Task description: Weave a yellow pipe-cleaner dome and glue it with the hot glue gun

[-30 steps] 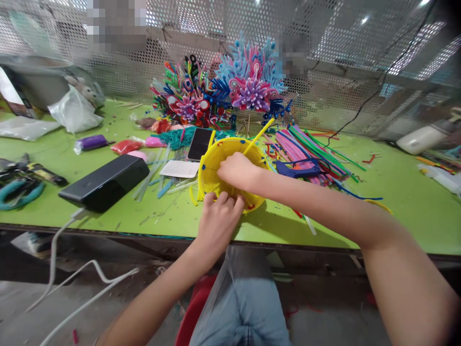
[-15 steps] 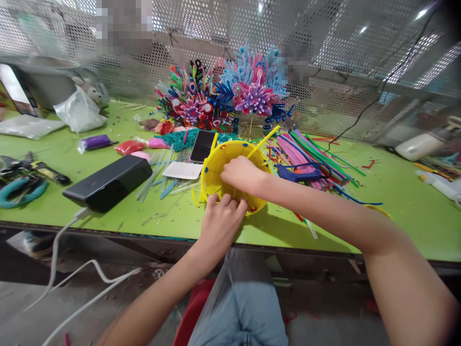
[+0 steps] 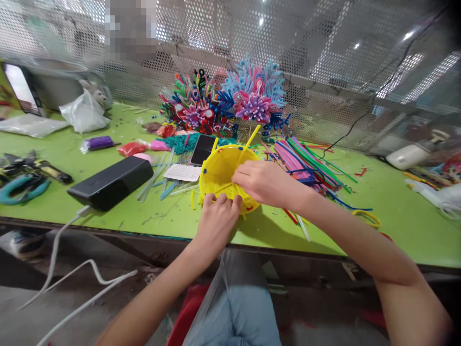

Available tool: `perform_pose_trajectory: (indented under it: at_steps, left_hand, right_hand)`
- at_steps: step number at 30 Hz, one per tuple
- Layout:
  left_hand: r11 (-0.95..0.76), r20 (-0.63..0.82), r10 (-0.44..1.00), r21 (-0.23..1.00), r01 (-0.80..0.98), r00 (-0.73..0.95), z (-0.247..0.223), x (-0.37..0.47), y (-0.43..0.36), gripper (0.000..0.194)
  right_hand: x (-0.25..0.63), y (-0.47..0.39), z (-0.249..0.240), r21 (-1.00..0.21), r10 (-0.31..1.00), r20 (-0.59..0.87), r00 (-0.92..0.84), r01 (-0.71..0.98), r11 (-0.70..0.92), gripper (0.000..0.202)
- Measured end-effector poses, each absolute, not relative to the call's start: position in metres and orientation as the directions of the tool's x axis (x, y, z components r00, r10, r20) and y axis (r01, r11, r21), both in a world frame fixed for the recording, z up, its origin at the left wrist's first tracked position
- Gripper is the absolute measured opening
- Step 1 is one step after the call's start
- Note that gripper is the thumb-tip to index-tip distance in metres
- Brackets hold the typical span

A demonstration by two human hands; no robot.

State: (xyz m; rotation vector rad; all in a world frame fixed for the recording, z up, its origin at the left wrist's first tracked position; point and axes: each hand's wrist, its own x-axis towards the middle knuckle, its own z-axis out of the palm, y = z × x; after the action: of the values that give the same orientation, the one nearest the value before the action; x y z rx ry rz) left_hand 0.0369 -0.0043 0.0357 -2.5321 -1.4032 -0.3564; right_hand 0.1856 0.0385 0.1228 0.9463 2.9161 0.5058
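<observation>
Right hand (image 3: 264,181) has slid off the basket's middle to its right rim, fingers pinching fuzzy yellow strands. Left hand (image 3: 218,218) grips the near rim. Round yellow basket (image 3: 219,168) sits on the green table (image 3: 396,216).

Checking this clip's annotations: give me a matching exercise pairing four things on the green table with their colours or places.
Things:
1. round woven piece
2. power bank
3. phone
4. pipe-cleaner flowers

Descriptions:
A. black block at the left with a white cable plugged in
B. yellow, gripped by the left hand and right hand
C. pink, purple and blue, standing at the mesh wall
D. dark screen, lying flat just behind the yellow piece

Pairs: 1-B, 2-A, 3-D, 4-C
</observation>
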Motion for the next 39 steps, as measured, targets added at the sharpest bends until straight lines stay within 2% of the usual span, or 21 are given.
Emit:
perform_pose_trajectory:
  at_steps: [3, 6, 9, 12, 15, 18, 20, 23, 25, 28, 33, 39]
  left_hand:
    - [-0.524, 0.324, 0.806, -0.003, 0.852, 0.496, 0.033, 0.034, -0.005, 0.023]
    - [-0.582, 0.363, 0.784, 0.148, 0.8, 0.503, 0.029, 0.026, -0.006, 0.021]
    - [-0.657, 0.507, 0.74, 0.399, 0.64, 0.443, 0.029, 0.012, -0.008, 0.024]
    - [-0.596, 0.614, 0.771, 0.602, 0.532, 0.169, 0.034, -0.004, -0.01, 0.008]
    - [-0.475, 0.654, 0.746, 0.655, 0.588, -0.125, 0.042, -0.015, -0.012, 0.012]
    - [-0.418, 0.681, 0.712, 0.606, 0.676, -0.17, 0.048, -0.02, -0.014, 0.015]
    - [-0.431, 0.692, 0.717, 0.538, 0.725, -0.087, 0.051, -0.018, -0.012, 0.02]
    - [-0.488, 0.664, 0.736, 0.383, 0.784, 0.133, 0.058, -0.005, 0.0, 0.023]
    - [-0.498, 0.577, 0.769, 0.272, 0.823, 0.274, 0.064, 0.008, 0.013, 0.022]
    - [-0.475, 0.359, 0.838, 0.111, 0.873, 0.41, 0.072, 0.027, 0.038, 0.027]
    - [-0.407, 0.104, 0.905, -0.07, 0.911, 0.412, 0.073, 0.042, 0.068, 0.037]
    - [-0.37, 0.064, 0.924, -0.1, 0.924, 0.377, 0.074, 0.052, 0.075, 0.035]
  right_hand:
    - [0.215, 0.023, 0.108, 0.198, 0.567, 0.071, -0.821, 0.568, 0.799, 0.017]
    - [0.228, 0.017, 0.086, 0.211, 0.494, 0.123, -0.861, 0.509, 0.835, 0.017]
    - [0.229, 0.019, 0.07, 0.283, 0.375, 0.166, -0.912, 0.408, 0.868, 0.019]
    - [0.227, 0.019, 0.061, 0.364, 0.31, 0.19, -0.932, 0.36, 0.859, 0.018]
    - [0.225, 0.015, 0.057, 0.391, 0.314, 0.214, -0.925, 0.376, 0.84, 0.014]
    - [0.222, 0.01, 0.055, 0.388, 0.321, 0.196, -0.927, 0.374, 0.842, 0.015]
    - [0.221, 0.009, 0.055, 0.377, 0.326, 0.178, -0.929, 0.37, 0.849, 0.016]
    - [0.219, 0.009, 0.055, 0.358, 0.346, 0.162, -0.924, 0.382, 0.852, 0.014]
    - [0.218, 0.01, 0.054, 0.355, 0.361, 0.154, -0.92, 0.393, 0.848, 0.014]
    - [0.218, 0.011, 0.05, 0.374, 0.363, 0.179, -0.914, 0.404, 0.835, 0.015]
    - [0.217, 0.013, 0.043, 0.373, 0.342, 0.234, -0.91, 0.409, 0.833, 0.017]
    - [0.215, 0.009, 0.041, 0.358, 0.348, 0.213, -0.913, 0.404, 0.842, 0.02]
